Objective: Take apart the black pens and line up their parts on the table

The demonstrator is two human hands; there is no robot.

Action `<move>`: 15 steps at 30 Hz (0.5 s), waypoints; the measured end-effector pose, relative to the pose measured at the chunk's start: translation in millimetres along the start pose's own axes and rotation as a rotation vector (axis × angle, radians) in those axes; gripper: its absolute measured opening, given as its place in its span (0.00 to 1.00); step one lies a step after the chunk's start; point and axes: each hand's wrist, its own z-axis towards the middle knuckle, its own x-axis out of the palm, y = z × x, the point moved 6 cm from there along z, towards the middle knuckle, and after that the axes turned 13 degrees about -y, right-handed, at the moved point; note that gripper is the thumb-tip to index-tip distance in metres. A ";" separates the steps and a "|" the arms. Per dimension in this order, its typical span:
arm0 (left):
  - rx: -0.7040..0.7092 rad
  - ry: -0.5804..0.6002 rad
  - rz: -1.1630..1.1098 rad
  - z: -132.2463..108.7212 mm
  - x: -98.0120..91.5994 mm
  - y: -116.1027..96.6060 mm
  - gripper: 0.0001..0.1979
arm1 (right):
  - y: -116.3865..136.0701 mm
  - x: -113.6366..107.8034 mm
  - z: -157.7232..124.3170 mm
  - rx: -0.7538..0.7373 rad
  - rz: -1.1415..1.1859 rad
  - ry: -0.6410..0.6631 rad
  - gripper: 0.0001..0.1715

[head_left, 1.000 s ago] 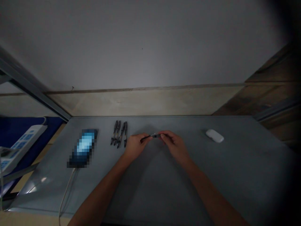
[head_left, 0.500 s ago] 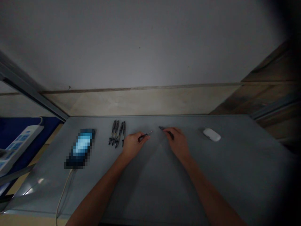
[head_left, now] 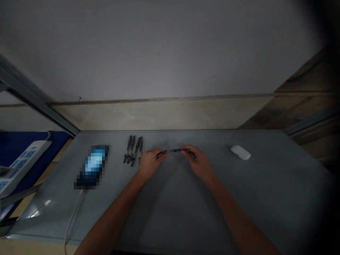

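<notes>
Between thumb and fingers, my left hand [head_left: 149,163] grips a slim dark pen part [head_left: 162,153] with a thin, light tip pointing right. My right hand [head_left: 199,162] pinches a dark pen barrel [head_left: 175,150] whose free end points left. The two pieces nearly meet over the middle of the grey table [head_left: 175,198]; whether they touch I cannot tell. Just left of my left hand lies a row of several dark pens [head_left: 132,150], side by side, the rightmost one partly hidden by the hand.
A blurred-out phone [head_left: 93,164] lies on the left with a pale cable [head_left: 71,219] running off the front edge. At right is a small white rounded case [head_left: 240,152]. A white power strip [head_left: 25,164] sits beyond the table's left edge. A wall [head_left: 164,113] rises behind.
The barrel in my right hand has swung toward level and moved left, so its end is now at the thin tip of the left piece. My left hand has barely moved.
</notes>
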 end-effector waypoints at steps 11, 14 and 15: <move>0.029 0.035 0.079 -1.4 -1.1 -5.8 0.08 | 11.9 7.5 -6.9 -0.124 -0.022 0.025 0.12; 0.035 0.036 0.098 -1.6 -1.2 -6.0 0.08 | 11.1 7.4 -7.1 -0.141 -0.035 0.011 0.12; 0.041 0.037 0.103 -1.7 -1.0 -6.2 0.08 | 11.0 7.4 -7.2 -0.144 -0.038 0.009 0.12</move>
